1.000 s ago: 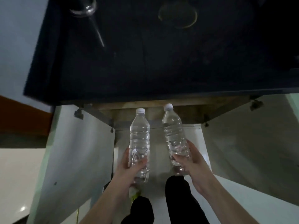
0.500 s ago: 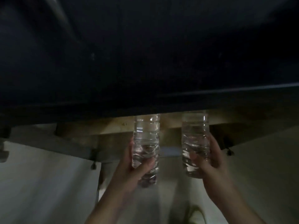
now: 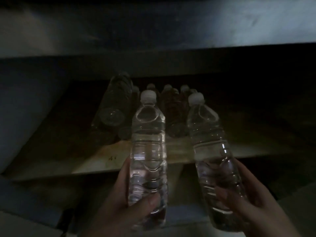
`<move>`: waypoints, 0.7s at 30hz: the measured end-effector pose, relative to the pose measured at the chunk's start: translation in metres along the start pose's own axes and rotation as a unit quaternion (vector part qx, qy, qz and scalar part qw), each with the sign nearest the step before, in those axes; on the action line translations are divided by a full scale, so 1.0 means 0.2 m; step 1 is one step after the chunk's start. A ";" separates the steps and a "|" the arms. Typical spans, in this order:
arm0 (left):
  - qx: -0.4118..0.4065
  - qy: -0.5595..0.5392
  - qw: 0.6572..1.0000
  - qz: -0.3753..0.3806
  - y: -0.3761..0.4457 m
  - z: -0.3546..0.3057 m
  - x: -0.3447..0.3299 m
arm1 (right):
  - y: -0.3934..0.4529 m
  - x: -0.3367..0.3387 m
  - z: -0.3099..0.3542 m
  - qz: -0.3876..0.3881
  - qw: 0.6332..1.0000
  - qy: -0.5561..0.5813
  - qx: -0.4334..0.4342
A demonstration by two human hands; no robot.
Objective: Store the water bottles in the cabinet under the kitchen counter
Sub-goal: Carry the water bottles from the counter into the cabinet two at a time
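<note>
I hold two clear water bottles with white caps upright in front of the open cabinet. My left hand point(image 3: 126, 206) grips the lower half of the left bottle point(image 3: 147, 144). My right hand point(image 3: 246, 199) grips the lower part of the right bottle point(image 3: 207, 134), which tilts slightly left. Both bottles are at the front edge of the wooden cabinet shelf point(image 3: 95, 159), above it. Several stored bottles point(image 3: 172, 106) stand in the dark at the back of the shelf. One more bottle point(image 3: 112, 110) lies on its side at the left, base toward me.
The dark underside of the counter point(image 3: 153, 31) spans the top of the view. A pale cabinet wall or door point(image 3: 22, 106) closes the left side. The right part of the shelf point(image 3: 265, 134) is dim and bare. The picture is dark and blurred.
My view has dropped below the counter edge and into the cabinet. Both bottles, still held, have come forward to the shelf front, and the stored bottles are now visible.
</note>
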State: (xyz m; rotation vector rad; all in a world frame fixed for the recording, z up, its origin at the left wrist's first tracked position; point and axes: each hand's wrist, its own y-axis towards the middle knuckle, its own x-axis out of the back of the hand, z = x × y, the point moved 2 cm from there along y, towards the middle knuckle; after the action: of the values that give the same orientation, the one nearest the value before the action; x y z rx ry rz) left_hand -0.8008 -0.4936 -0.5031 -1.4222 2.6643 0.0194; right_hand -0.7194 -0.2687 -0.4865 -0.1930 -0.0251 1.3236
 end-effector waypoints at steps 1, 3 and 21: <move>-0.003 0.003 1.000 -0.005 0.00 0.01 0.01 | 0.00 -0.01 0.00 0.010 1.000 0.009 0.007; -0.010 0.012 1.000 -0.025 0.01 0.00 0.01 | 0.02 -0.04 0.02 0.025 0.999 0.037 0.023; -0.093 0.301 0.901 -0.299 0.08 -0.17 -0.01 | 0.14 -0.19 0.12 -0.084 0.959 -0.201 0.179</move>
State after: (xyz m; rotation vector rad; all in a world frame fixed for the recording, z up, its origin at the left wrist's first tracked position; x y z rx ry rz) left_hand -0.8163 -0.4842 -0.4691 -2.6210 2.5282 -0.2706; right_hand -0.7585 -0.2952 -0.4640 0.3816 -0.1426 1.1575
